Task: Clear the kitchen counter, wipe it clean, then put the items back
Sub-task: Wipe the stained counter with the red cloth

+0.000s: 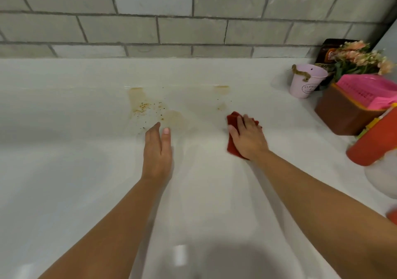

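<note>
Kitchen counter (64, 171), white and glossy, fills the middle and lower frame beneath a grey tile wall (150, 20). Brownish stains (137, 104) with dark specks mark its centre. Left hand (158, 149) lies at centre, fingers straight and together, holding nothing. Right hand (247, 139), just right of centre, presses flat on a red cloth (233, 118). Pink pot (305, 81), flowers (356, 57) and brown box (341, 113) crowd the right edge.

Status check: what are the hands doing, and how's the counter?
Right hand flat on red cloth. Left hand open beside brown stains on counter. Pink pot, brown box at far right.
</note>
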Demonstrator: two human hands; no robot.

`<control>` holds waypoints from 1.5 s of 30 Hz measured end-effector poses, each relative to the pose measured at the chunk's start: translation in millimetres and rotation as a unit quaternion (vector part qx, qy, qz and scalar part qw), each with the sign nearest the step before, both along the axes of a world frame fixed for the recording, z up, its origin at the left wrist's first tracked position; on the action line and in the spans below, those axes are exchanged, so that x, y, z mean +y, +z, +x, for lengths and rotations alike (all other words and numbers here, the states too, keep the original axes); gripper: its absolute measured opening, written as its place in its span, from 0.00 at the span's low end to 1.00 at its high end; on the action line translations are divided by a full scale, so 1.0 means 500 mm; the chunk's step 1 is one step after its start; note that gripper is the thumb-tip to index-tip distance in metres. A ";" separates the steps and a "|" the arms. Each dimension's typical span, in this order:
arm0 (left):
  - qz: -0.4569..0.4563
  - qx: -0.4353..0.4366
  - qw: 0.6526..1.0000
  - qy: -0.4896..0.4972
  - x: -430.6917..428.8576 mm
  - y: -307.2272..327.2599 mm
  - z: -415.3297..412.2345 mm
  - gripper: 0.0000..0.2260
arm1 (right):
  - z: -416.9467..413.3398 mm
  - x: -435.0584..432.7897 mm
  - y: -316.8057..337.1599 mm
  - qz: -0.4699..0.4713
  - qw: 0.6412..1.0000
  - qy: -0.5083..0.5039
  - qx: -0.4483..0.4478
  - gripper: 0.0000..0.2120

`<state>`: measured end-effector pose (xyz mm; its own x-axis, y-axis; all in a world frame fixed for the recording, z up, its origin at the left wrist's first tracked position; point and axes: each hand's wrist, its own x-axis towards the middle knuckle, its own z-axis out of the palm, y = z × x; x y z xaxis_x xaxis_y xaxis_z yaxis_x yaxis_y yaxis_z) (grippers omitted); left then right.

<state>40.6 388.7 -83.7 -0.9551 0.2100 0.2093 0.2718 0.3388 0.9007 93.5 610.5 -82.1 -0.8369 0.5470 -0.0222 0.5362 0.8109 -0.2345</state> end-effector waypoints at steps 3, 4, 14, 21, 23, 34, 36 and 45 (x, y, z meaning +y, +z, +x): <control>-0.003 0.004 1.000 0.003 0.004 0.001 0.001 0.22 | -0.070 -0.051 -0.003 0.007 0.999 -0.033 0.003 0.28; -0.006 0.007 1.000 0.005 0.004 0.001 0.000 0.22 | -0.079 -0.083 -0.004 0.008 1.000 -0.009 0.014 0.28; 0.017 -0.008 0.999 0.029 0.000 0.012 -0.018 0.23 | 0.087 -0.034 -0.001 0.038 0.990 0.137 0.017 0.26; -0.005 0.022 0.996 0.081 -0.002 0.011 -0.093 0.23 | -0.045 0.086 -0.009 0.013 0.996 -0.086 -0.033 0.31; -0.018 0.027 0.996 0.083 -0.001 -0.001 -0.097 0.24 | -0.098 0.064 -0.006 0.017 0.997 -0.063 -0.047 0.33; -0.058 0.016 0.995 0.084 0.008 -0.004 -0.096 0.24 | 0.023 0.074 -0.010 0.002 0.996 0.089 0.007 0.27; -0.058 0.019 0.994 0.086 0.010 -0.003 -0.094 0.24 | -0.019 0.137 -0.007 0.006 1.000 0.022 -0.014 0.27; -0.071 0.029 0.993 0.091 0.012 -0.009 -0.099 0.24 | -0.219 0.081 -0.005 -0.011 0.996 0.088 -0.018 0.29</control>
